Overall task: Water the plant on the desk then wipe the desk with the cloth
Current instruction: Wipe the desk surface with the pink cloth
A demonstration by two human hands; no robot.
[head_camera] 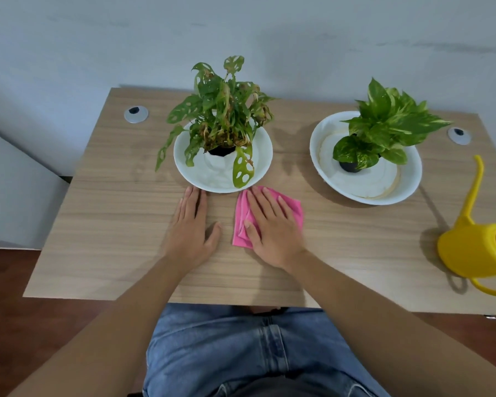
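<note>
Right hand (272,224) pressing flat, fingers open, on pink cloth (294,209) just before holey-leaf plant's dish (265,156); left hand (191,224) lying open beside cloth.

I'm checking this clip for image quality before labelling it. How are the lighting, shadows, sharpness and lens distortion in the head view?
Head view: soft, even light, no strong glare on the desk; faint shadows fall left of the watering can and beside the right plant's dish; the hands, left and right, and the pink cloth look sharp; wide-angle bending shows at the desk edges.
</note>
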